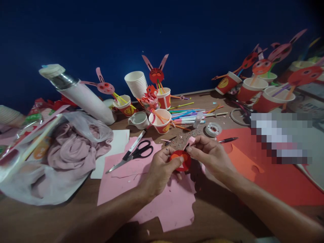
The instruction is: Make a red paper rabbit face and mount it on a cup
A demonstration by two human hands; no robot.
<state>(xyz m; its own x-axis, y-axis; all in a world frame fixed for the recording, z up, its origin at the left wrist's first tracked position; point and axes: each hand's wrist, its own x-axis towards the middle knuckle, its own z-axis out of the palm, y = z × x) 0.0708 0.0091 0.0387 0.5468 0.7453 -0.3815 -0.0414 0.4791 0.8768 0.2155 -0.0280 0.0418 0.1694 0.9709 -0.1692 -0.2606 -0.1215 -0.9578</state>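
Observation:
Over the pink paper [174, 206], my left hand [162, 168] grips a red paper disc [186, 164] by its left side, thumb across the front. Orange shapes and a small pale piece show on the disc. My right hand [210, 153] pinches a pink paper ear [190, 142] with a dark centre at the disc's upper right edge. Whether the ear is fixed to the disc I cannot tell. To the left of my hands lie black-handled scissors [143, 149] and a white marker [137, 140].
Paper cups with rabbit faces on straws stand at the back, such as a red cup [164, 98]. Nearby are a tape roll [213, 129], a pen [228, 139], several markers and red paper [283, 185]. A plastic bag [63, 189] and white flask [87, 101] occupy the left.

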